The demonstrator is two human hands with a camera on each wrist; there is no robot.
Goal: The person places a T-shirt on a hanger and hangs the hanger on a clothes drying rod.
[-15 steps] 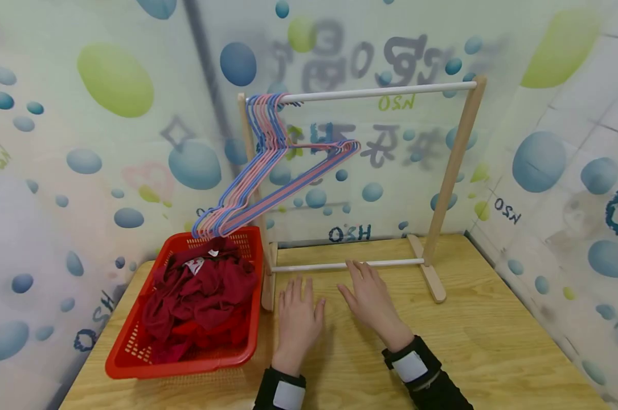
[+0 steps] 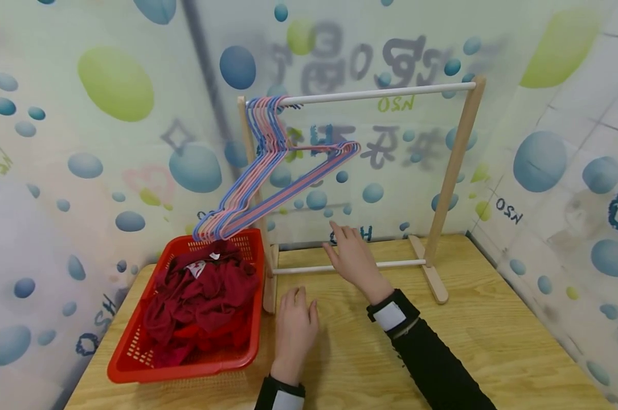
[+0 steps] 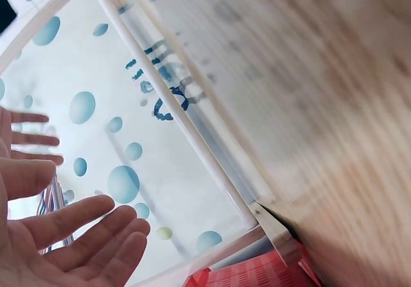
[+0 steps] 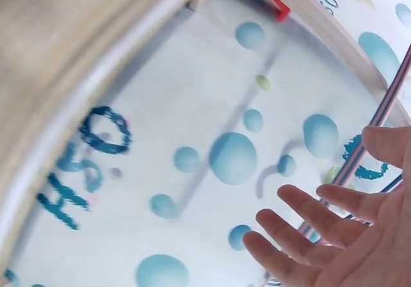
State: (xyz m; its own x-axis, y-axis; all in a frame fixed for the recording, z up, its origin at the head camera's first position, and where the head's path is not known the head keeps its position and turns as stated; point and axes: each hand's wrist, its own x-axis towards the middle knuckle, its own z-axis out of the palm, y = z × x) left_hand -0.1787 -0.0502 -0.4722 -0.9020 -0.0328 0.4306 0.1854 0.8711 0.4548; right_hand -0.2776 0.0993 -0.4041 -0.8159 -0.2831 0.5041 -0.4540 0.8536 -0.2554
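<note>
Pink and blue hangers hang bunched at the left end of the rack's white top rail. My right hand, raised in front of the rack below the hangers, has loosely bent fingers and holds nothing. Low over the table, right of the basket, is my left hand, its fingers relaxed and its palm bare in the left wrist view. Dark red clothes lie crumpled in the red basket, a white label showing on top. In the right wrist view the hangers pass behind the right hand's fingers.
The rack's wooden right post stands on a foot on the wooden table. A white lower bar runs between the posts near the table. Behind is a patterned curtain wall with blue and green spots.
My right hand has risen and moved slightly left, from the lower bar toward the hangers. My left hand has drawn back a little, its fingers more bent. Hangers, clothes and basket stay put.
</note>
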